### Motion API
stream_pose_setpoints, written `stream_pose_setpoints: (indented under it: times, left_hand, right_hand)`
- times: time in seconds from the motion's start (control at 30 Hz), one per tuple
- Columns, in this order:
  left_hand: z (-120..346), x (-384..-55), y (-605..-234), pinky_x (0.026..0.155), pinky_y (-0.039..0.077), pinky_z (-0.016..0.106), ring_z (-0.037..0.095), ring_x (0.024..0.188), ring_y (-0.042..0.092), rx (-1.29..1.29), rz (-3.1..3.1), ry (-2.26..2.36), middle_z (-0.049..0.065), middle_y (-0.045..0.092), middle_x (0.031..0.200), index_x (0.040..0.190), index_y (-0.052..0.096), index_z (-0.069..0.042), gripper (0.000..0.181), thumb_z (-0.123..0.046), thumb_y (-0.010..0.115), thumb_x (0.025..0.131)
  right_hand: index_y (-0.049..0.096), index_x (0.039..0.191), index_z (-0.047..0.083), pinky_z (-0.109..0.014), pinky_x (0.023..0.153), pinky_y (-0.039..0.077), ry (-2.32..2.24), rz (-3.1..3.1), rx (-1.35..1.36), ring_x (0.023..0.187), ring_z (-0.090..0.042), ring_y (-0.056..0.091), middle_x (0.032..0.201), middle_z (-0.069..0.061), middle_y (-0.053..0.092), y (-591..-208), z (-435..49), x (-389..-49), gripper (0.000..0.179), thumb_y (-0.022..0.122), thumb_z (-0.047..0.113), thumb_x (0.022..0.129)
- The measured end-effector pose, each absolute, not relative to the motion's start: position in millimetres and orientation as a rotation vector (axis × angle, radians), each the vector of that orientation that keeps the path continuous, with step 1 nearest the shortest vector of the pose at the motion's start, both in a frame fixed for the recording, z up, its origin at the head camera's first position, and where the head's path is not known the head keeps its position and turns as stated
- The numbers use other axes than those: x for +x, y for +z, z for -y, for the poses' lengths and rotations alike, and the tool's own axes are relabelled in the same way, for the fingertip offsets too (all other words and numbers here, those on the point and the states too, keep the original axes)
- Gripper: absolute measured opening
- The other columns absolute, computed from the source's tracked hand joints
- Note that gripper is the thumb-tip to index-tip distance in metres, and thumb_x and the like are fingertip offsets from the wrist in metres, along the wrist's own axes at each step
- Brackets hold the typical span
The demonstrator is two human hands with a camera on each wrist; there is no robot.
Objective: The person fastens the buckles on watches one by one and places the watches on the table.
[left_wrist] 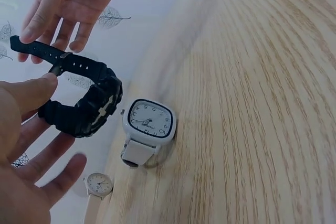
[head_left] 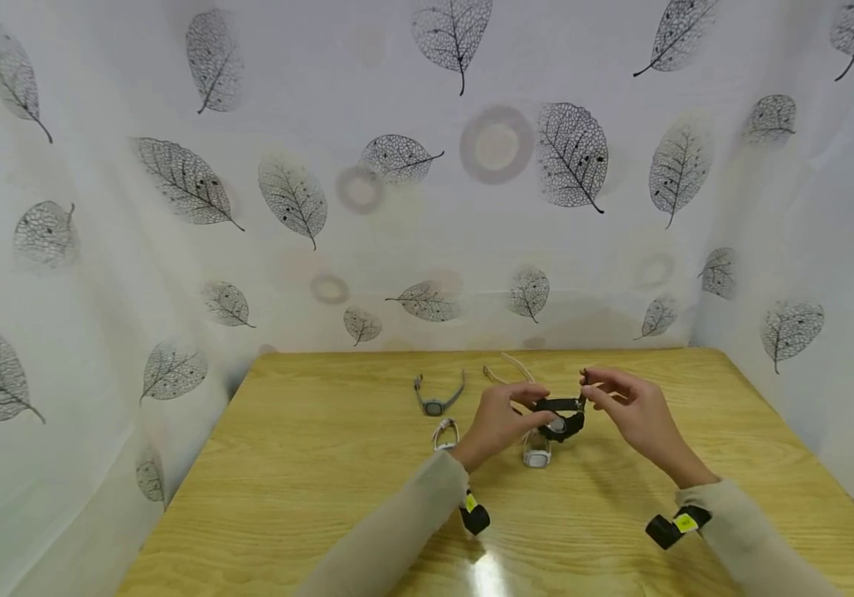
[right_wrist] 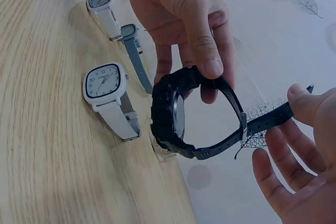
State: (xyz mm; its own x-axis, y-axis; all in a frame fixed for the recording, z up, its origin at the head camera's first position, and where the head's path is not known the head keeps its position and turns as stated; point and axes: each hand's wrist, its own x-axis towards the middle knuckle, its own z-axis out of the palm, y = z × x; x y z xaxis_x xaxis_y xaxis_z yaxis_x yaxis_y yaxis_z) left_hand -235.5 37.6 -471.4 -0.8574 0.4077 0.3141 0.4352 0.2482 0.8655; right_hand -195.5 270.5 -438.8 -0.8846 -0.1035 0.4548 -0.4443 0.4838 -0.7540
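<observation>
A chunky black wristwatch (head_left: pixel 570 429) hangs above the table between both hands. My left hand (head_left: pixel 500 421) grips it by the strap close to the case, thumb on the band. The thumb and fingers of my right hand (head_left: pixel 639 414) pinch the strap's free end. In the right wrist view the black strap (right_wrist: pixel 226 142) passes through its metal buckle (right_wrist: pixel 243 127), making a closed loop, and the back of the case faces the loop's inside. Just below the hands lies a white square-faced watch (left_wrist: pixel 152 121) on the table.
A grey watch (head_left: pixel 434 407) lies farther back on the wooden table (head_left: pixel 308 464). Partly behind my left wrist is another white watch (head_left: pixel 445 429). A pale-strapped watch (head_left: pixel 520 369) with a small round face (left_wrist: pixel 98 184) sits at the rear. Leaf-printed curtains surround the table.
</observation>
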Motion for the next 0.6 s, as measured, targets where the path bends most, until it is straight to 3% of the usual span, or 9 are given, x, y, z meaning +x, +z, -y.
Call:
stream_pose_setpoints:
  times: [0.1,0.3,0.47,0.6]
  left_hand:
    - [-35.9,-234.6,-470.0,0.076,0.057,0.019,0.002,0.093,0.067,-0.813,2.429,-1.765,-0.008,0.076,0.109,0.118,0.077,-0.018,0.031,-0.021,0.084,0.088]
    - [-35.5,-233.5,-466.1,0.077,0.060,0.024,0.003,0.089,0.071,-0.765,2.282,-1.932,-0.002,0.078,0.105,0.115,0.073,-0.016,0.030,-0.018,0.085,0.087]
    - [-35.5,-234.1,-464.1,0.076,0.061,0.026,0.006,0.089,0.072,-0.738,2.206,-1.996,-0.003,0.078,0.102,0.109,0.070,-0.008,0.029,-0.015,0.085,0.086]
    - [-35.3,-235.6,-463.7,0.076,0.061,0.027,0.006,0.088,0.072,-0.739,2.179,-1.991,-0.002,0.078,0.101,0.105,0.069,-0.007,0.027,-0.014,0.086,0.085]
  right_hand:
    - [0.068,0.134,0.005,-0.026,0.071,0.060,1.372,2.357,0.490,0.083,-0.008,0.068,0.113,-0.016,0.072,-441.0,-267.9,-195.9,0.033,0.067,0.011,0.101]
    - [0.066,0.136,0.003,-0.026,0.067,0.059,1.441,2.294,0.524,0.076,-0.022,0.068,0.106,-0.016,0.069,-448.3,-261.1,-198.0,0.034,0.063,0.004,0.102]
    - [0.067,0.135,0.003,-0.024,0.061,0.054,1.484,2.295,0.444,0.074,-0.023,0.068,0.095,-0.007,0.070,-453.6,-254.3,-197.8,0.032,0.063,0.011,0.103]
    - [0.068,0.133,0.004,-0.025,0.061,0.054,1.536,2.286,0.377,0.077,-0.027,0.067,0.097,-0.001,0.072,-456.3,-250.7,-196.7,0.033,0.066,0.016,0.103]
